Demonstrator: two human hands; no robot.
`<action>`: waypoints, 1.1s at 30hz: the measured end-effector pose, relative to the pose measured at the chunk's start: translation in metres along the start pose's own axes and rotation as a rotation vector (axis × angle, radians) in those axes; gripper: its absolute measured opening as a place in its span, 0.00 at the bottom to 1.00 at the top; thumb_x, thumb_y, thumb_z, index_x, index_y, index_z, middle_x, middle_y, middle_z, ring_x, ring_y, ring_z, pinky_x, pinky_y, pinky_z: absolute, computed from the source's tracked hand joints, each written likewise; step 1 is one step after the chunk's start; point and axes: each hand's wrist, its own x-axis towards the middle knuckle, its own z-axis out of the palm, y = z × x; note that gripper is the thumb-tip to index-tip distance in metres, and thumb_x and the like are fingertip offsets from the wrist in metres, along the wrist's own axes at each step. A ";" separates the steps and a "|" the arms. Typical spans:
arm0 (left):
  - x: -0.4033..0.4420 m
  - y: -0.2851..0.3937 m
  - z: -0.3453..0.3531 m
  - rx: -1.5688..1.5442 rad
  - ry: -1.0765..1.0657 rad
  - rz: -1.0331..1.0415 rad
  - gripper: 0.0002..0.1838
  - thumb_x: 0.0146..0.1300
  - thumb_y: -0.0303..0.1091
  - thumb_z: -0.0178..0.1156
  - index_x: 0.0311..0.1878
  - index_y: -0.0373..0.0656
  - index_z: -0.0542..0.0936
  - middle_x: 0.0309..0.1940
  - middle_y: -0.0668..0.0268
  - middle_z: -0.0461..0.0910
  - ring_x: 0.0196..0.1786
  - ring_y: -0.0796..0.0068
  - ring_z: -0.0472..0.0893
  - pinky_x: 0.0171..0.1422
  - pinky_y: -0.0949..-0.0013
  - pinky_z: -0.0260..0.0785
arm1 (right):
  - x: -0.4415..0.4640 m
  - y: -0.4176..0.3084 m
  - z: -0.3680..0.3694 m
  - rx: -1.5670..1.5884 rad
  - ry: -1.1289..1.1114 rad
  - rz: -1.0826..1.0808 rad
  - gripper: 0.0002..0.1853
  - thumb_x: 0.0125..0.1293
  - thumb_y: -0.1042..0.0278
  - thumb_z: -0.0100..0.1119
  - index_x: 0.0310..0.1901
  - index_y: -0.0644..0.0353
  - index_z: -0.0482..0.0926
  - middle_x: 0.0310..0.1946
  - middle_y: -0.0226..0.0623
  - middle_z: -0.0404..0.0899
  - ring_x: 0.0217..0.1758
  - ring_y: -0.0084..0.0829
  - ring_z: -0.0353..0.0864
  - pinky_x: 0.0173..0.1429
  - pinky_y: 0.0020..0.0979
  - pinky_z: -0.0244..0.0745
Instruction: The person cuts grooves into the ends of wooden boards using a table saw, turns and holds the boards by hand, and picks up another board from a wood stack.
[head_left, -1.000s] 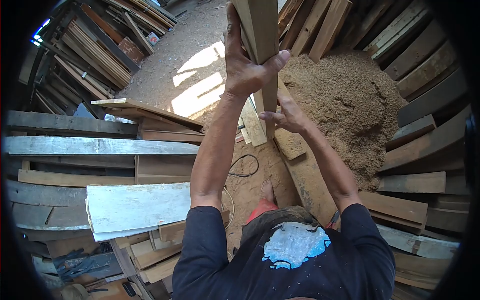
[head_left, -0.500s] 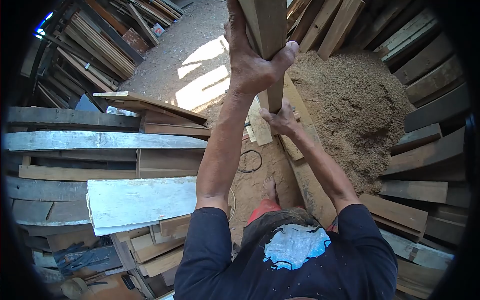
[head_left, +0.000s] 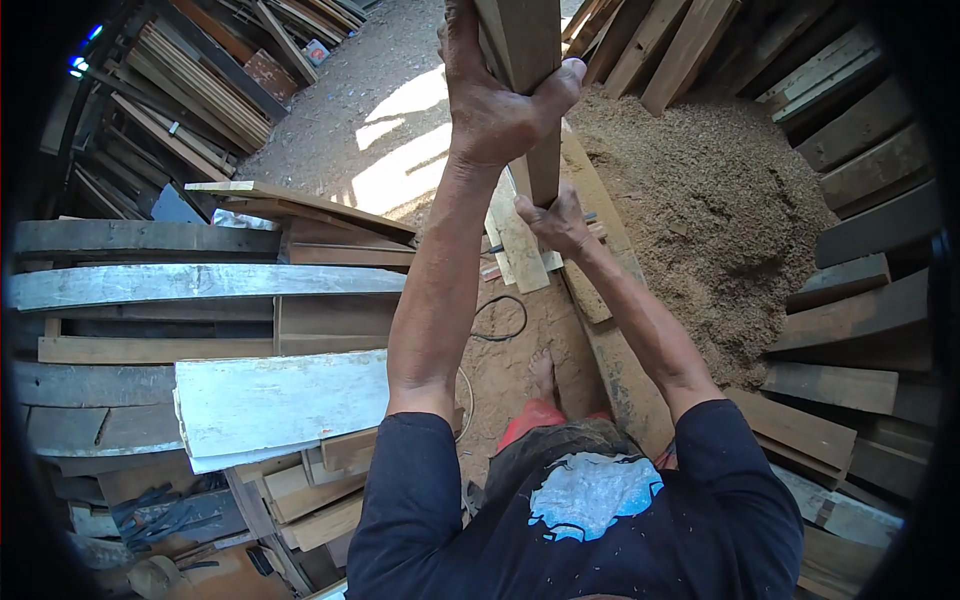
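Observation:
A long wooden beam (head_left: 530, 50) rises in front of me and runs out of the top of the view. My left hand (head_left: 500, 105) is wrapped round it high up, with the thumb across the near face and the fingers on the far left side. Lower down, my right hand (head_left: 560, 222) grips the beam near its bottom end, its thumb on the near face and its other fingers mostly hidden. Behind the lower end lie pale boards (head_left: 520, 250) and a long yellowish plank (head_left: 600, 230).
A heap of sawdust (head_left: 700, 200) lies to the right, with planks (head_left: 850, 320) stacked beyond it. On the left are more stacked boards, a white-painted board (head_left: 285, 405) among them. A thin black cable loop (head_left: 500, 318) lies on the ground near a bare foot (head_left: 543, 372).
The beam's lower end has risen a little, and my right hand has moved up with it. Both hands keep their grip. The view has shifted slightly.

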 end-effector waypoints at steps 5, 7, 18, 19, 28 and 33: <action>0.009 -0.006 -0.005 -0.001 0.003 0.033 0.62 0.53 0.16 0.61 0.86 0.51 0.35 0.60 0.61 0.76 0.39 0.79 0.82 0.40 0.71 0.81 | 0.011 0.007 0.003 -0.032 -0.020 -0.016 0.09 0.64 0.69 0.66 0.35 0.65 0.77 0.25 0.31 0.75 0.28 0.26 0.74 0.34 0.35 0.73; 0.012 -0.009 -0.008 0.013 -0.008 0.050 0.62 0.53 0.16 0.61 0.86 0.51 0.35 0.65 0.60 0.73 0.41 0.79 0.82 0.40 0.71 0.82 | 0.015 0.010 0.005 -0.040 -0.038 -0.006 0.08 0.64 0.70 0.66 0.35 0.64 0.77 0.25 0.31 0.75 0.28 0.25 0.74 0.34 0.35 0.73; 0.023 -0.017 -0.019 0.094 0.009 0.004 0.61 0.52 0.18 0.61 0.86 0.48 0.36 0.66 0.62 0.72 0.45 0.79 0.81 0.43 0.74 0.80 | 0.035 0.028 0.016 -0.011 0.005 -0.022 0.08 0.64 0.70 0.66 0.35 0.63 0.76 0.26 0.30 0.75 0.29 0.23 0.75 0.34 0.34 0.73; 0.023 -0.022 -0.022 0.109 0.001 0.021 0.61 0.52 0.18 0.61 0.86 0.48 0.37 0.66 0.62 0.72 0.46 0.79 0.80 0.45 0.74 0.79 | 0.037 0.027 0.016 -0.015 -0.006 -0.010 0.08 0.64 0.70 0.66 0.35 0.63 0.76 0.26 0.30 0.75 0.29 0.23 0.75 0.35 0.34 0.73; 0.032 -0.038 -0.035 0.165 0.017 0.112 0.61 0.51 0.20 0.63 0.86 0.47 0.39 0.67 0.65 0.69 0.52 0.79 0.76 0.54 0.73 0.75 | 0.052 0.030 0.022 -0.026 0.055 -0.132 0.09 0.63 0.69 0.66 0.37 0.63 0.75 0.26 0.31 0.74 0.29 0.25 0.74 0.36 0.35 0.73; 0.033 -0.023 -0.030 0.124 0.054 -0.044 0.61 0.51 0.23 0.65 0.86 0.47 0.40 0.69 0.63 0.67 0.61 0.75 0.74 0.62 0.70 0.72 | 0.059 0.038 0.025 -0.036 0.036 -0.087 0.10 0.62 0.69 0.67 0.38 0.63 0.75 0.27 0.32 0.74 0.30 0.25 0.74 0.37 0.35 0.74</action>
